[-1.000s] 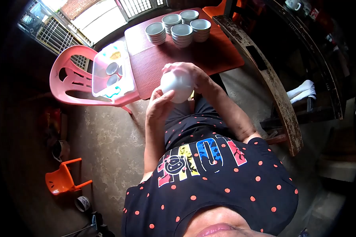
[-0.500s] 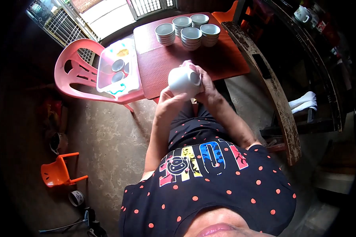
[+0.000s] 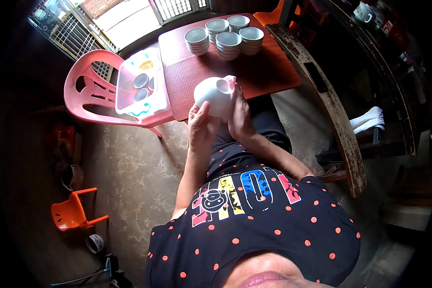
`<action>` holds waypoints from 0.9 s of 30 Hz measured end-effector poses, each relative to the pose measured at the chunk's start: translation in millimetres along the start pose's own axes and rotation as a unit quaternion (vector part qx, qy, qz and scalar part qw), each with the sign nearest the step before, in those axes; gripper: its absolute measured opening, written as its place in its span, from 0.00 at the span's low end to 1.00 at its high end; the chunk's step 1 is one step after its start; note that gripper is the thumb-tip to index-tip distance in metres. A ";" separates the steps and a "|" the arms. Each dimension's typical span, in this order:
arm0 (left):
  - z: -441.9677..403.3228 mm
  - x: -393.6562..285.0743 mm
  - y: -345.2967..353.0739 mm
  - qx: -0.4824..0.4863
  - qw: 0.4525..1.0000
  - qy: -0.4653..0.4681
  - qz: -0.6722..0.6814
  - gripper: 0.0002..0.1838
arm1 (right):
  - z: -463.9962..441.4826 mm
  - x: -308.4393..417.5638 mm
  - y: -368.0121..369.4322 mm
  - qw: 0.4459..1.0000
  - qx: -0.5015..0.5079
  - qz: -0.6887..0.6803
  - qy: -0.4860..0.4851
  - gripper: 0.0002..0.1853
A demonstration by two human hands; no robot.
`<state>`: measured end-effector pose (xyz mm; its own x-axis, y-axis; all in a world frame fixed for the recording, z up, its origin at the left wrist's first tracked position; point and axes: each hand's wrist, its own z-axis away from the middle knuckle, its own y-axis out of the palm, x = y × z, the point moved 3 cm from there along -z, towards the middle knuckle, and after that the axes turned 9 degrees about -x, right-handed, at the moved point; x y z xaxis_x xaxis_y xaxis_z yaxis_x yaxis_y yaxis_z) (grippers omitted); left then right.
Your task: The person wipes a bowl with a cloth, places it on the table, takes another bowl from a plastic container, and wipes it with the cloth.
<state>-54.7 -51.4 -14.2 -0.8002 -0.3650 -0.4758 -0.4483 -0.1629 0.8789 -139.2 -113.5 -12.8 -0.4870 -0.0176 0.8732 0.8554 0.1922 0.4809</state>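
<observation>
A white bowl (image 3: 210, 97) is held up in front of my body near the table's front edge, its foot turned up toward the camera. My left hand (image 3: 200, 123) grips its lower left side, thumb on the outer wall. On the right side, my right hand (image 3: 239, 109) is closed on something pink, perhaps a cloth, pressed to the bowl near its foot. Several stacks of bowls (image 3: 228, 45) stand at the far side of the red table (image 3: 182, 91). A clear plastic tub (image 3: 165, 103) on the pink chair holds several bowls (image 3: 140, 80).
The pink chair (image 3: 72, 96) adjoins the table's left side. A worn wooden bench (image 3: 343, 129) runs along the right, with a white cloth (image 3: 368, 120) beyond it. An orange chair (image 3: 71, 211) and a patterned container (image 3: 95, 243) are at the lower left.
The bowl has turned in my hands, its foot now facing more upward. My right hand and the pink item have shifted around its right side. The view has moved slightly.
</observation>
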 end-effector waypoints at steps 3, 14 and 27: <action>3.7 -3.4 3.6 -0.011 0.998 0.033 -0.058 0.22 | 20.4 8.0 7.4 0.871 0.078 0.292 -0.387 0.27; 4.8 0.7 4.0 0.048 0.992 0.033 -0.114 0.20 | -36.1 21.0 4.4 0.872 0.201 0.311 -0.320 0.19; 5.8 -23.5 4.1 0.038 0.980 0.083 -0.177 0.18 | 19.6 76.1 2.9 0.822 0.237 0.241 -0.459 0.12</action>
<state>-40.0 -38.1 0.4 -0.5156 -0.4434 -0.7332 -0.7196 -0.2404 0.6514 -177.2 -95.1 53.5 -0.2247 0.8785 0.4217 0.9293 0.3233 -0.1785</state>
